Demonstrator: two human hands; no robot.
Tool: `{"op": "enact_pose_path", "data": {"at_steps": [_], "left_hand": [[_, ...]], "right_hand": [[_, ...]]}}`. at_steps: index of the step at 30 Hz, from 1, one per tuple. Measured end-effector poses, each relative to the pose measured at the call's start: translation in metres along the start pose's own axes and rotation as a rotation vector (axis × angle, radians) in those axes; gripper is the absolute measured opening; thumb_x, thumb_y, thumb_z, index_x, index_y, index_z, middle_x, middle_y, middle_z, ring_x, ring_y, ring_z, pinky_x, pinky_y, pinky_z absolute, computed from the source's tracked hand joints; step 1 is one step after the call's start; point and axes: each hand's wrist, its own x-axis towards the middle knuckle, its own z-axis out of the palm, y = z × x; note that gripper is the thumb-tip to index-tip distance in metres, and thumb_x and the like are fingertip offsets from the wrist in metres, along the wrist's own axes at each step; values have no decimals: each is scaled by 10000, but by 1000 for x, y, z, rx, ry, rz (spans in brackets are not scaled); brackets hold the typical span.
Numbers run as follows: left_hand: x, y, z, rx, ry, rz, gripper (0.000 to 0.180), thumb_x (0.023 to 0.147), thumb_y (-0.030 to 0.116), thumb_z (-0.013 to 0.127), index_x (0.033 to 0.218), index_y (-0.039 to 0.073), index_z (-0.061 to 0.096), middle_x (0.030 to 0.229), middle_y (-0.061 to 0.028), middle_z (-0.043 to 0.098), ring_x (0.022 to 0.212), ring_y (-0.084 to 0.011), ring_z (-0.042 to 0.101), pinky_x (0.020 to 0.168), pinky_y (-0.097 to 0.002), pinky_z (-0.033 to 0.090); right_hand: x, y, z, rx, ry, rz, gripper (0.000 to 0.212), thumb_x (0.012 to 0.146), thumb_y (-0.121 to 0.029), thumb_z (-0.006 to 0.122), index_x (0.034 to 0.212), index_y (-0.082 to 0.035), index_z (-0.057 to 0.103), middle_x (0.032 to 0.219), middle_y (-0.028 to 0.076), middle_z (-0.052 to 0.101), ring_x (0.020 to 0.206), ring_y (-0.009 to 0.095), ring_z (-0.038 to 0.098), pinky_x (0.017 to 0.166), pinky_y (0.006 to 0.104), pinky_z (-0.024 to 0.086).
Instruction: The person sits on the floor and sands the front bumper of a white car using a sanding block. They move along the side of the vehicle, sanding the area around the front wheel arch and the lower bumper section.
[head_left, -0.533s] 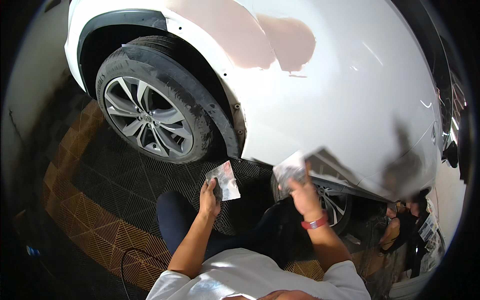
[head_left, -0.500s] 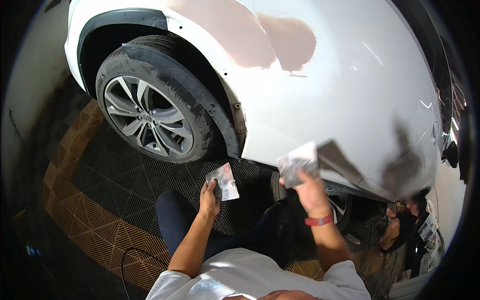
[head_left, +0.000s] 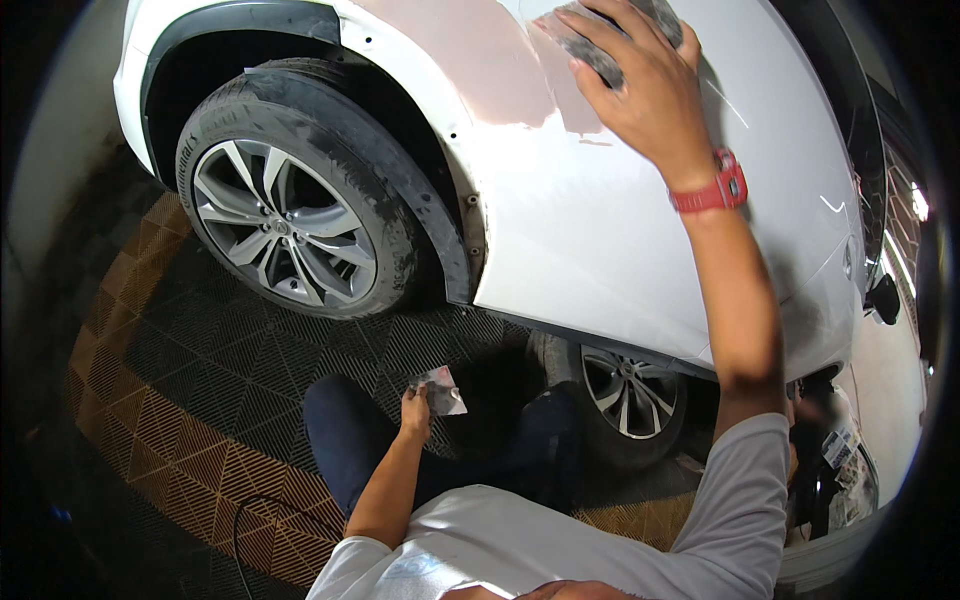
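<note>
My right hand [head_left: 640,95], with a red watch on its wrist, is raised to the white car's side panel [head_left: 580,230]. Its fingers spread over a grey-black smudged flat sheet [head_left: 590,55], which lies at the pinkish-beige filler patch [head_left: 490,60]. Parts of the sheet are hidden under the fingers, and its exact kind cannot be made out. Low over my knees, my left hand [head_left: 415,412] pinches a small pale sheet [head_left: 445,392] with grey and reddish smears, well apart from the car.
A wheel [head_left: 285,230] with a loose dark arch trim [head_left: 380,170] stands at the left. Another wheel [head_left: 630,395] lies near my knees, below the sill. Black and tan floor tiles [head_left: 240,360] surround me; a thin cable [head_left: 240,540] runs at lower left.
My right hand has moved up from beside the lower panel to the filler patch, carrying its smudged sheet. My left hand has lowered slightly, still holding its sheet. The view has shifted a little.
</note>
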Motion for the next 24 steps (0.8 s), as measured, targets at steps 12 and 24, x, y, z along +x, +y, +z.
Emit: {"op": "enact_pose_path", "data": {"at_steps": [12,24], "left_hand": [[23,-14,-10,81,18,51,467,1091,217,517,1465,-55,456,1394,-163,599,1265,-261,584,1092,-361,438],[12,-2,3,143,13,31,421,1089,244,528,1393,-47,524,1325,-173,635,1218,-281,606,1067,-388,458]], "right_hand": [[4,7,17,-40,-131,-121,369,875,-291,682,1230,-197,722,1296,60,635,1312,244,552,1081,600,328],[-76,37,45,-144,-146,-135,423,902,-283,712,1320,-342,682,1440,-57,591,1437,158,456,1179,625,192]]}}
